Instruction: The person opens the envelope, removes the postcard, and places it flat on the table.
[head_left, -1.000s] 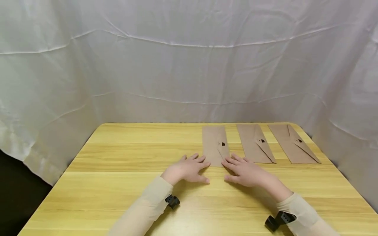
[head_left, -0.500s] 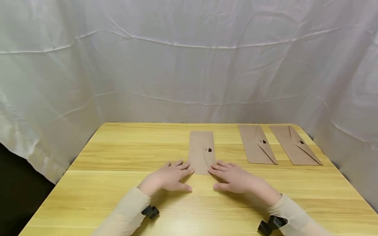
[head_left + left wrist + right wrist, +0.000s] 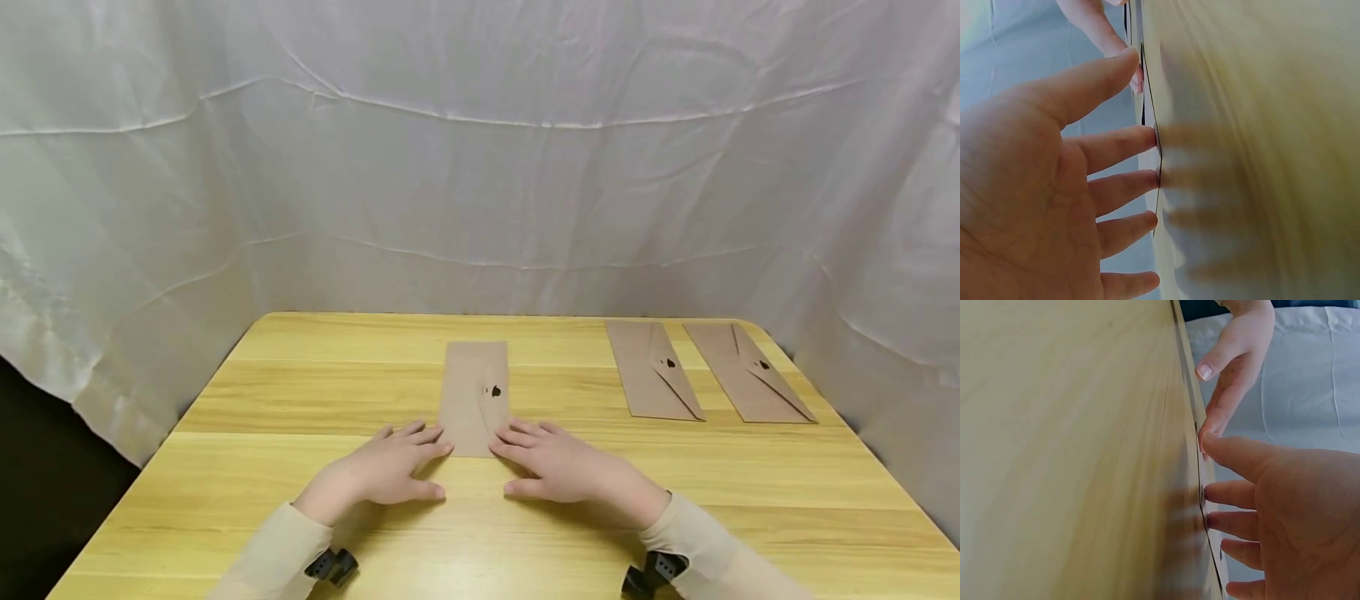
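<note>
A brown paper envelope [image 3: 472, 375] lies flat on the wooden table, its flap side up with a small dark heart-like mark near the right edge. My left hand [image 3: 386, 471] touches its near left corner with spread, nearly straight fingers. At the near right corner, the fingertips of my right hand [image 3: 562, 462] rest on the envelope the same way. In the left wrist view the left fingers [image 3: 1122, 190] meet the paper's thin edge, thumb held apart. The right wrist view has the right fingers [image 3: 1232, 525] along that edge too.
Two similar envelopes, a middle one [image 3: 645, 375] and a far-right one [image 3: 738, 375], lie at the back right of the table [image 3: 300, 400]. A pale curtain [image 3: 480, 183] hangs behind and at the sides. Each wrist carries a small black camera.
Both hands have slid the envelope left and a little nearer across the table, away from the other two. Those two have stayed in place.
</note>
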`<state>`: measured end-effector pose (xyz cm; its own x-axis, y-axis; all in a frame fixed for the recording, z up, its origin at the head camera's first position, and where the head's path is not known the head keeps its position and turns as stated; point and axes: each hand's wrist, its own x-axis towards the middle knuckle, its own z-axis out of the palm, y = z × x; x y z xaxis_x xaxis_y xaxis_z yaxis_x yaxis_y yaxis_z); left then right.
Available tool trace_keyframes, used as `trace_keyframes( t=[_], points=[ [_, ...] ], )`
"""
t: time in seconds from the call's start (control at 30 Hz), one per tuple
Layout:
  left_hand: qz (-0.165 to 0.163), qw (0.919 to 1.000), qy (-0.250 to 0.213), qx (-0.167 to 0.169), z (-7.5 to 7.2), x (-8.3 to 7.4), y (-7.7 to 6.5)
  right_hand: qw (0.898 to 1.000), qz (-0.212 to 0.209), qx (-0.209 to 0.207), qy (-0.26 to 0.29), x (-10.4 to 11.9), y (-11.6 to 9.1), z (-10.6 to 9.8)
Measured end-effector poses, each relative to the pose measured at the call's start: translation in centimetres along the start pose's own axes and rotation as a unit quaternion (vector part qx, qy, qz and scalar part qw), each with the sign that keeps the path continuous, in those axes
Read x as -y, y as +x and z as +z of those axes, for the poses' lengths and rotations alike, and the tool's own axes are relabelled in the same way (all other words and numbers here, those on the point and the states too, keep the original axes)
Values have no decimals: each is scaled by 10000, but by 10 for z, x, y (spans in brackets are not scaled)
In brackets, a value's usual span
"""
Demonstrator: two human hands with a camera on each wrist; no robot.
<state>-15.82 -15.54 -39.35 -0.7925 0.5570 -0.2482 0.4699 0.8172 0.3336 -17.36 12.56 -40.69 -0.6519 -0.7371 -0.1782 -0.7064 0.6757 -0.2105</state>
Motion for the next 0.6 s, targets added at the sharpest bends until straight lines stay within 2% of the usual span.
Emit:
trace_keyframes(
  t=[0.3, 0.6],
  points=[
    [-300, 9990, -171, -271, -2, 15, -24, 9995, -165, 63, -273, 21, 23, 1],
    [-587, 9968, -131, -527, -5, 35, -41, 9975, -240, 174, -644, 47, 46, 1]
  ],
)
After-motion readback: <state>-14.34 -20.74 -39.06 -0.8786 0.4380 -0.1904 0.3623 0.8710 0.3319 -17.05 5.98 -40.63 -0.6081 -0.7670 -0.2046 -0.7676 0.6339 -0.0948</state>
